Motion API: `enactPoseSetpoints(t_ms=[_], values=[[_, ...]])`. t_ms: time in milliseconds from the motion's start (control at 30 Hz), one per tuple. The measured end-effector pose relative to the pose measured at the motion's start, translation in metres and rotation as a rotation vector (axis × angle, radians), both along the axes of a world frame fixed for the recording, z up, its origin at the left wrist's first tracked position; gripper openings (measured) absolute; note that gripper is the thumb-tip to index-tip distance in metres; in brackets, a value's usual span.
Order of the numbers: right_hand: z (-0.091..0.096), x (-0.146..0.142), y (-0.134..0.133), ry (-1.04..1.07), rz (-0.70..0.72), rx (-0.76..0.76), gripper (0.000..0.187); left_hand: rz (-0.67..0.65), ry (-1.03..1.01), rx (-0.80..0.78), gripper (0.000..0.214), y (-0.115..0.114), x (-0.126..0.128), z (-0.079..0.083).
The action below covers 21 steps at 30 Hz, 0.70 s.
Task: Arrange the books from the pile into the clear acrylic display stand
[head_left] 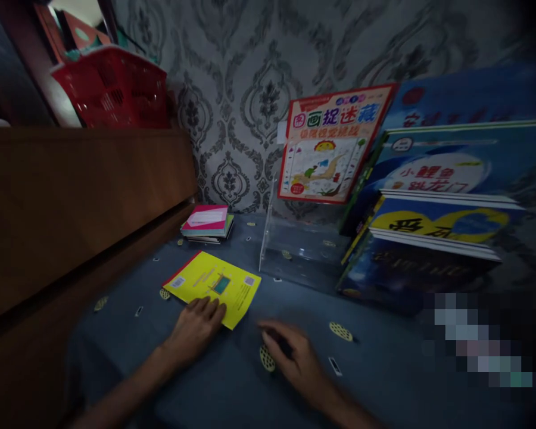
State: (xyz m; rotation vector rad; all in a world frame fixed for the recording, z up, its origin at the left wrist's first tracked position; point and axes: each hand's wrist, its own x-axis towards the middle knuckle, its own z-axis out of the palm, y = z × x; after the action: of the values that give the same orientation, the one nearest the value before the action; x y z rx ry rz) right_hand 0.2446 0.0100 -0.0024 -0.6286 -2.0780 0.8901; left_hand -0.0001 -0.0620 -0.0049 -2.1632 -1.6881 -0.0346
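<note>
A yellow booklet [218,280] with a red spine lies flat on the patterned dark cloth, its barcode side up. My left hand [201,322] rests on its near edge, fingers lying flat over the cover. To the right of the booklet, apart from it, my right hand [295,357] hovers above or on the cloth; its fingers are curled and slightly blurred, thumb and forefinger apart, with nothing visible between them. Behind stands a clear acrylic rack [304,244], with a red-bordered picture book [335,143] leaning upright in its back tier.
A small stack of books [208,223] lies behind the booklet. Several blue picture books [433,173] fill the rack's right side in tiers. A wooden cabinet [84,208] borders the table on the left, bearing a red plastic basket [114,86]. Patterned wallpaper covers the back wall.
</note>
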Motion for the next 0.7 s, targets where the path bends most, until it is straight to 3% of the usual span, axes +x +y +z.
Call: enactPoseSetpoints(t_ms=[167,300,400,467,600,700], values=[[0.012,-0.001,-0.001,-0.015,0.108,0.205,0.023,-0.05,-0.057,-0.041,0.039,-0.026,0.023,-0.015],[0.019,-0.013,-0.002,-0.148,0.169,0.251,0.026,-0.208,-0.133,-0.045,0.038,-0.042,0.056,-0.008],[0.011,-0.025,-0.003,-0.24,0.164,0.253,0.032,-0.287,-0.255,-0.125,0.029,-0.042,0.064,0.003],[0.001,-0.029,-0.004,-0.274,0.131,0.262,0.036,-0.246,-0.316,-0.171,0.019,-0.031,0.053,0.009],[-0.015,-0.029,-0.005,-0.323,0.111,0.291,0.039,-0.084,-0.384,-0.113,0.028,0.011,0.008,0.009],[-0.015,-0.027,-0.005,-0.347,0.109,0.302,0.036,0.001,-0.359,-0.094,0.033,0.045,-0.02,0.002]])
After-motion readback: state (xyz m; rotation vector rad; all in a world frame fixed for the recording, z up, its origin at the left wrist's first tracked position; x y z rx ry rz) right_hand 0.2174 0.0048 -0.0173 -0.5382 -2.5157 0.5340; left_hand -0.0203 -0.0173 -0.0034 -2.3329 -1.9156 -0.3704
